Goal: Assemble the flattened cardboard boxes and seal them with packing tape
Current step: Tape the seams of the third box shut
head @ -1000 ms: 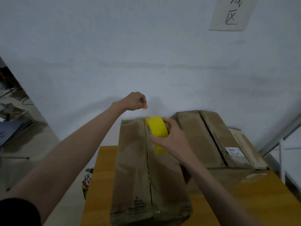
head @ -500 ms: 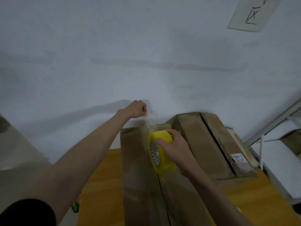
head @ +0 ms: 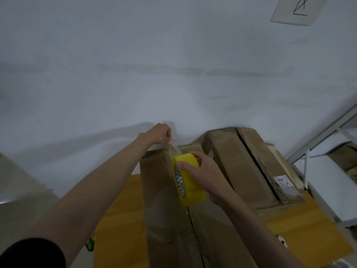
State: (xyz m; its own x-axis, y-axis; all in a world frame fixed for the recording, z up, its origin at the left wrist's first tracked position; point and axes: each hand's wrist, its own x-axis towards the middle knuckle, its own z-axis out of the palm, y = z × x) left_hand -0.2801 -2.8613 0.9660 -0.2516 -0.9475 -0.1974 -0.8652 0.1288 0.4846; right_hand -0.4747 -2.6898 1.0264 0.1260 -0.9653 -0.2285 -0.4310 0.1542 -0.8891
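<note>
An assembled brown cardboard box (head: pixel 160 200) stands on the wooden table (head: pixel 116 219), its top flaps meeting in a centre seam. My right hand (head: pixel 204 175) grips a yellow roll of packing tape (head: pixel 188 178) just above that seam. My left hand (head: pixel 161 133) pinches the free end of the clear tape strip (head: pixel 173 149) above the box's far edge. The strip runs taut from the roll up to my left fingers.
A second brown box (head: pixel 241 167) with a white label lies to the right against the white wall. A white metal shelf frame (head: pixel 328 171) stands at the far right. A green object (head: pixel 89 244) sits below the table's left edge.
My right hand has drawn the roll toward me along the seam, lengthening the tape strip. My left hand keeps the tape end at the far edge. The view has tilted and shifted.
</note>
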